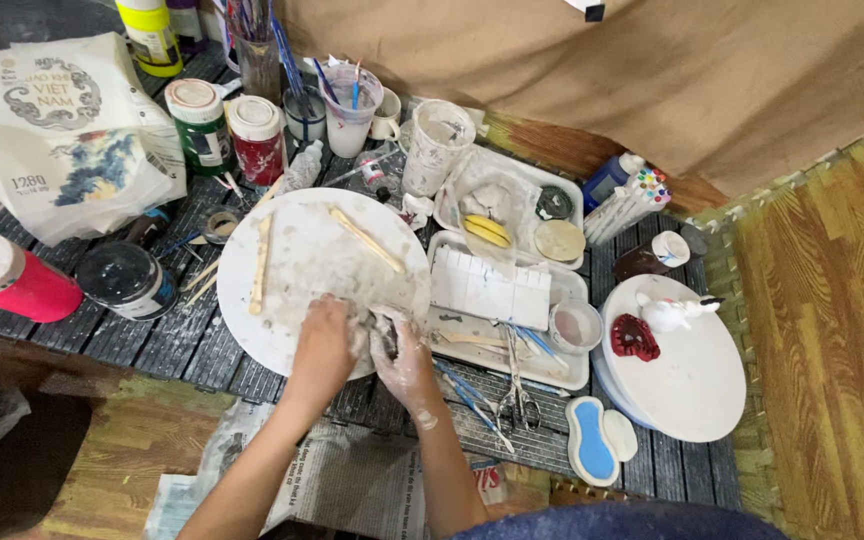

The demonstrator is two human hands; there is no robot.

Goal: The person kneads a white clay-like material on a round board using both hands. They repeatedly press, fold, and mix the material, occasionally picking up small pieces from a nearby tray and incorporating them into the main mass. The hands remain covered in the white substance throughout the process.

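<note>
A lump of pale clay (380,325) is pressed at the near edge of the round white board (302,250), closed in between the left hand (327,345) and the right hand (402,355), both curled around it and smeared with slip. The step in hand is judged to be kneading or shaping; firm, even pressure is called for next. Two wooden sticks (364,238) are left farther back on the board. Room is limited: a white tray (562,375) with scissors (520,395) is set just beside the right hand, paint jars (127,280) to the left.
</note>
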